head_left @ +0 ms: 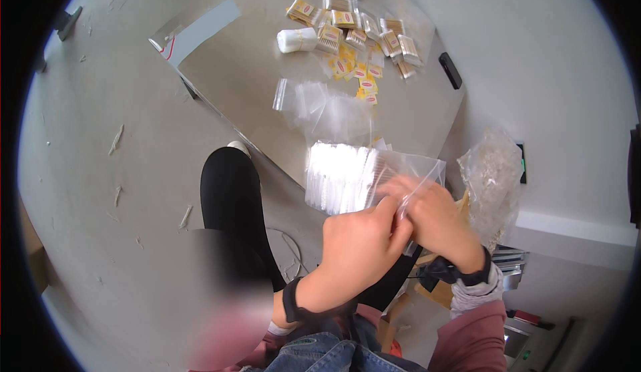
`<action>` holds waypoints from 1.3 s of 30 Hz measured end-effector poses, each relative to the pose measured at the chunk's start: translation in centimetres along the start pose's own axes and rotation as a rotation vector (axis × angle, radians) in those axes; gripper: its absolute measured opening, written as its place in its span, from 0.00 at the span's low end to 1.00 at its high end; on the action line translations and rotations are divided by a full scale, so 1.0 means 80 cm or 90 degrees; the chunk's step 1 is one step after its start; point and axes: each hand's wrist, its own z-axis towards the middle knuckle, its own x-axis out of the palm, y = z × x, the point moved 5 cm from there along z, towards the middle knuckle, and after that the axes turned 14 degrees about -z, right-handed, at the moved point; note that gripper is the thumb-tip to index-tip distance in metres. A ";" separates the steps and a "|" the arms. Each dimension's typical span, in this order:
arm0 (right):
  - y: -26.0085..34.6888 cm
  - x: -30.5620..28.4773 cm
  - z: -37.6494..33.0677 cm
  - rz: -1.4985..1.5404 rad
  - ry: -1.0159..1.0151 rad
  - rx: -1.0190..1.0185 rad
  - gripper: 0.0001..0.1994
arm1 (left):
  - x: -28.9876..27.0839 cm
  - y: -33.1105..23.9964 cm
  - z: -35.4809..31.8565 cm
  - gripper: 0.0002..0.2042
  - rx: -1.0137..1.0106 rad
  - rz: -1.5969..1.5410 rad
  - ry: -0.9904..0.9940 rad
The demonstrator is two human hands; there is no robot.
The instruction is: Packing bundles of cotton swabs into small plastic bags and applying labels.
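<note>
Head view: left hand [357, 238] and right hand [434, 222] both pinch a clear zip bag [374, 175] stuffed with white pieces, just beyond the fingertips; looks light, limp and slippery, so best gripped at the near film edge, not the bulging middle.

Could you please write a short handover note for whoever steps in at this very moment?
Left hand and right hand: both pinch the edge of a clear zip bag holding a white packed bundle.
On the grey table: loose empty clear bags, small yellow packets, boxed swab packs, a white bottle, a black phone.
Done: bundle sits inside the bag.
Left: whether the bag is sealed cannot be told; many packets remain loose.
</note>
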 end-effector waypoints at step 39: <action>-0.156 0.174 0.343 -0.121 -0.054 -0.056 0.35 | -0.016 0.041 0.020 0.11 -0.089 -0.210 0.219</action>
